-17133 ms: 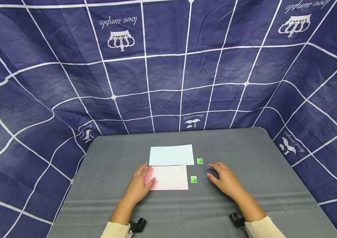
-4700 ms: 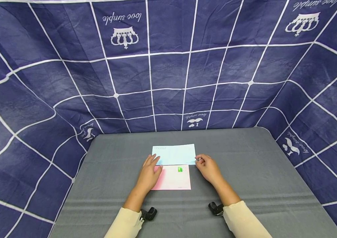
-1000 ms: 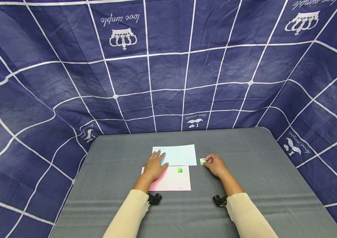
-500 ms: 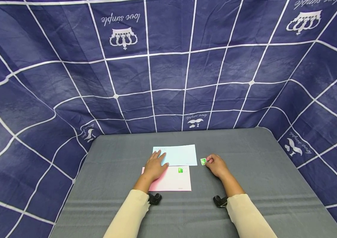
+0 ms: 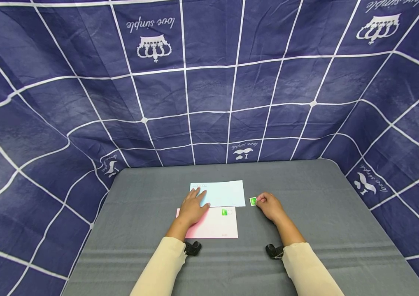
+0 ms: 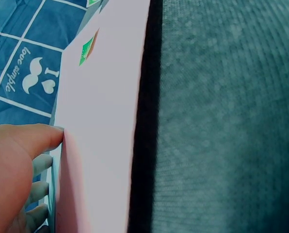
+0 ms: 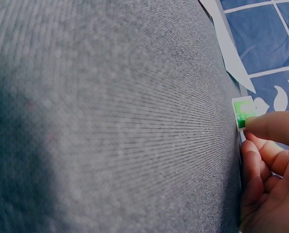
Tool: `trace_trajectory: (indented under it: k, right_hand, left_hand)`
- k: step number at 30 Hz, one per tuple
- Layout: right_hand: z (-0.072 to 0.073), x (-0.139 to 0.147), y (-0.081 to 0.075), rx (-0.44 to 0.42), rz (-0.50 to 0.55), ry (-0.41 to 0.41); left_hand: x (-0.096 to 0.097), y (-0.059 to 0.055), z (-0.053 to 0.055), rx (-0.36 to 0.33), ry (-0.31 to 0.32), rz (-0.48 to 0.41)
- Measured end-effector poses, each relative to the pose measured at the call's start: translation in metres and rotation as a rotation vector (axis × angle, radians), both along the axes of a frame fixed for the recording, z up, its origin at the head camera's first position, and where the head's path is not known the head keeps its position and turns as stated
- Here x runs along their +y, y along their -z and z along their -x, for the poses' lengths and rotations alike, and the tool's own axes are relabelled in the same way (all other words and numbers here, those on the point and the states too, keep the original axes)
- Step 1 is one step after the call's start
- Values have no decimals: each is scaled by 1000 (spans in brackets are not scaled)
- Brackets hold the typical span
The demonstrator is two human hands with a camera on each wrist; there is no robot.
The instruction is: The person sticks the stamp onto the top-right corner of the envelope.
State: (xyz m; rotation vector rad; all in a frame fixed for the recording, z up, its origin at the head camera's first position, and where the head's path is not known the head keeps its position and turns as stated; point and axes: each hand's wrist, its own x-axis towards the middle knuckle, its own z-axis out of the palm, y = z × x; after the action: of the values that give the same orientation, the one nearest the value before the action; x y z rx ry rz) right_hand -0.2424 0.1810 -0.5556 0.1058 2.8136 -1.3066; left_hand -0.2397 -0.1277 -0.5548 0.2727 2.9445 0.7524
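Note:
A pale blue envelope (image 5: 226,193) lies flat on the grey table, and a pink envelope (image 5: 213,226) lies just in front of it. My left hand (image 5: 193,207) rests with spread fingers on the left part of the blue envelope, its wrist crossing the pink one. To the right of the blue envelope, my right hand (image 5: 270,205) pinches a small green stamp (image 5: 253,201) with a white border by its right edge. In the right wrist view, the thumb (image 7: 273,125) overlaps the stamp's lower corner. Another green stamp (image 5: 224,212) sits near the pink envelope's upper right corner.
The grey cloth-covered table (image 5: 150,185) extends around the envelopes. A blue curtain (image 5: 209,90) with white grid lines hangs behind it and along both sides. Black camera mounts (image 5: 193,248) are worn on the wrists.
A stamp that lay on the table 17 seconds ago is now on the pink envelope. The right hand went from the blue envelope's edge to the other stamp; the left hand moved onto the blue envelope.

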Motion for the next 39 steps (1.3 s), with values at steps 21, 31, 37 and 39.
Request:
trace_trajectory:
  k: [21, 31, 37, 39]
  right_hand:
    - [1, 4, 1, -74, 193, 67]
    - [8, 1, -6, -26, 219, 57]
    - [12, -9, -9, -31, 332, 36]
    - [14, -12, -10, -27, 349, 35]
  left_hand:
    - [3, -1, -5, -20, -9, -14]
    - [3, 0, -3, -12, -6, 0]
    - [3, 0, -1, -8, -11, 17]
    - [3, 0, -1, -6, -13, 20]
